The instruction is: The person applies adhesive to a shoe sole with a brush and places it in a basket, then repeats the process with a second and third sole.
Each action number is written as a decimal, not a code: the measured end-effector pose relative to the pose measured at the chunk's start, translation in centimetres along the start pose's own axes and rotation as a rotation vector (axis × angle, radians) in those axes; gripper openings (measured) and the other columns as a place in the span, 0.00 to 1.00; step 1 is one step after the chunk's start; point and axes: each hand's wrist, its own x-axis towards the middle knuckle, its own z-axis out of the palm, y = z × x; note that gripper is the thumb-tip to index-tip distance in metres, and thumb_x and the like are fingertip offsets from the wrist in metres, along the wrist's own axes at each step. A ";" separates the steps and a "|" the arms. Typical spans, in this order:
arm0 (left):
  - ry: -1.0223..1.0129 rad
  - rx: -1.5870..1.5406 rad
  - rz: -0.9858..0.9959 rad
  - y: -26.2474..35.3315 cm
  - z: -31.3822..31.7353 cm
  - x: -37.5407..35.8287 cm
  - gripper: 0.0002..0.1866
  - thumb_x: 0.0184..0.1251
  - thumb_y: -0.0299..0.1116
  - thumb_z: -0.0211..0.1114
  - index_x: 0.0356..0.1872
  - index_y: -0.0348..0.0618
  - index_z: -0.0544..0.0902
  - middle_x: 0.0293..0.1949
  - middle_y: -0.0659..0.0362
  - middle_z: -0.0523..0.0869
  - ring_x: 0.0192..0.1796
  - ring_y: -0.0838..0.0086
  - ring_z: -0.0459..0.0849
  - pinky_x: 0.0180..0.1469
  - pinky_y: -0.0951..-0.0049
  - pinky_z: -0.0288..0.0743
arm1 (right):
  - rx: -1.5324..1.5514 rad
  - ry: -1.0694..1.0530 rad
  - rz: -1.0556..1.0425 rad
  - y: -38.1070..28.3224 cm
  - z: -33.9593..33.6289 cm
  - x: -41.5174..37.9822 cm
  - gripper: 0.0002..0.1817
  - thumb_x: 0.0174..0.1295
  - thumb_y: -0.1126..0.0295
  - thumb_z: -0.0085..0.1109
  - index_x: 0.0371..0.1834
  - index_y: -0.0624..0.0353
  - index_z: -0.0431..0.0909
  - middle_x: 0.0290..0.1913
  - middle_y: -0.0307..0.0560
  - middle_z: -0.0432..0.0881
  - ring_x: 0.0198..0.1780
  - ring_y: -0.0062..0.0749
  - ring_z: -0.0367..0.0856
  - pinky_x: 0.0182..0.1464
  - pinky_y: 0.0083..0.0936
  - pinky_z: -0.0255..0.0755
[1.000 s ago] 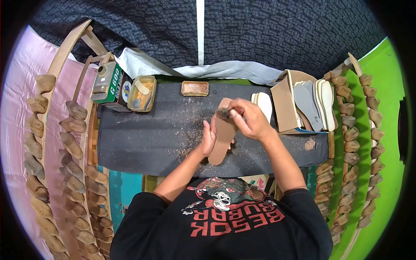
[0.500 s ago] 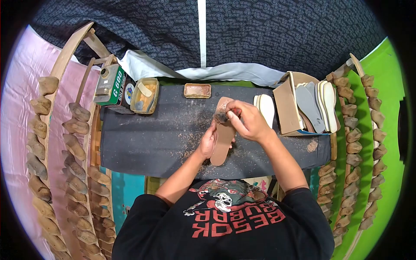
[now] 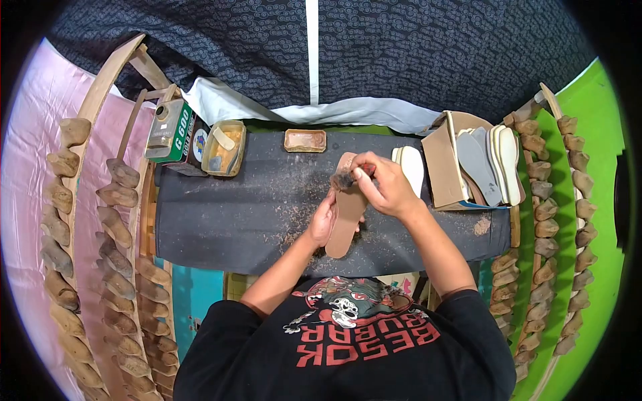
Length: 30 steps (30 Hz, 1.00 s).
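Note:
A brown shoe sole [image 3: 346, 224] is tilted over the dark table, its narrow length running away from me. My left hand [image 3: 326, 219] grips it from the left edge, with fingertips showing past the right edge. My right hand [image 3: 384, 185] is closed on a dark-bristled brush [image 3: 343, 180], whose bristles touch the upper part of the sole. Most of the brush's handle is hidden by my fingers. Brown crumbs are scattered over the table [image 3: 200, 220] around the sole.
Beyond my right hand lie white soles [image 3: 409, 167] and a cardboard box [image 3: 441, 167] of grey and white soles. A small tray [image 3: 305, 141], a yellowish tub [image 3: 224, 148] and a glue can [image 3: 175, 137] stand at the back. Racks of wooden shoe lasts [image 3: 117, 224] flank the table.
The brush and my right hand have shifted very slightly on the sole's upper part. The sole has moved slightly, while my left hand keeps its grip.

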 end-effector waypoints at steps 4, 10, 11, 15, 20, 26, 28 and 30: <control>0.006 0.057 0.044 0.1 0.5 0.0 0.33 0.82 0.58 0.34 0.70 0.43 0.69 0.54 0.51 0.84 0.47 0.61 0.87 0.44 0.61 0.85 | -0.123 0.151 0.034 2.4 -1.3 1.2 0.05 0.72 0.74 0.53 0.45 0.65 0.75 0.33 0.46 0.81 0.31 0.26 0.78 0.37 0.24 0.72; 0.005 0.060 0.048 -0.3 0.8 0.2 0.34 0.82 0.59 0.34 0.70 0.42 0.69 0.54 0.51 0.84 0.47 0.61 0.87 0.44 0.61 0.85 | -0.117 0.191 0.035 1.2 -1.4 0.5 0.06 0.71 0.72 0.56 0.44 0.64 0.77 0.32 0.52 0.81 0.32 0.40 0.81 0.37 0.32 0.74; 0.014 0.039 0.044 -0.4 0.8 0.2 0.34 0.82 0.59 0.34 0.70 0.41 0.69 0.53 0.50 0.84 0.47 0.61 0.87 0.44 0.61 0.85 | -0.085 0.162 0.028 1.1 -0.8 0.2 0.06 0.70 0.72 0.56 0.44 0.64 0.77 0.32 0.52 0.81 0.32 0.40 0.81 0.37 0.33 0.74; 0.000 -0.002 -0.024 -0.2 0.4 0.0 0.34 0.82 0.59 0.34 0.69 0.41 0.70 0.52 0.50 0.85 0.47 0.60 0.87 0.44 0.61 0.85 | -0.017 0.071 0.052 -0.1 -0.2 -0.1 0.06 0.70 0.72 0.56 0.43 0.64 0.77 0.31 0.53 0.81 0.32 0.42 0.83 0.38 0.34 0.75; 0.015 0.035 0.026 -0.2 0.7 -0.1 0.34 0.82 0.58 0.35 0.70 0.41 0.70 0.52 0.50 0.85 0.46 0.60 0.87 0.44 0.60 0.85 | -0.094 0.221 0.100 2.6 -1.7 0.8 0.07 0.71 0.72 0.56 0.44 0.65 0.76 0.32 0.54 0.81 0.31 0.40 0.81 0.36 0.32 0.74; 0.027 0.024 0.044 -0.1 1.1 -0.1 0.34 0.82 0.58 0.34 0.69 0.40 0.70 0.53 0.50 0.85 0.46 0.60 0.88 0.44 0.60 0.86 | -0.212 0.234 -0.003 0.8 -1.6 -0.4 0.05 0.70 0.73 0.57 0.43 0.64 0.76 0.31 0.51 0.80 0.31 0.39 0.80 0.36 0.32 0.73; 0.029 0.023 0.051 0.1 0.8 -0.2 0.34 0.82 0.58 0.35 0.69 0.40 0.70 0.53 0.50 0.85 0.46 0.60 0.88 0.45 0.60 0.85 | -0.078 0.107 0.054 0.3 -1.1 -1.4 0.05 0.69 0.73 0.57 0.42 0.63 0.76 0.31 0.51 0.79 0.31 0.40 0.80 0.36 0.32 0.73; 0.029 0.021 0.054 0.4 0.7 -0.2 0.34 0.82 0.58 0.35 0.69 0.40 0.71 0.54 0.50 0.85 0.46 0.60 0.88 0.45 0.60 0.85 | -0.064 0.100 0.032 0.1 -0.8 -1.7 0.05 0.70 0.73 0.56 0.43 0.63 0.76 0.31 0.51 0.79 0.30 0.39 0.80 0.36 0.32 0.73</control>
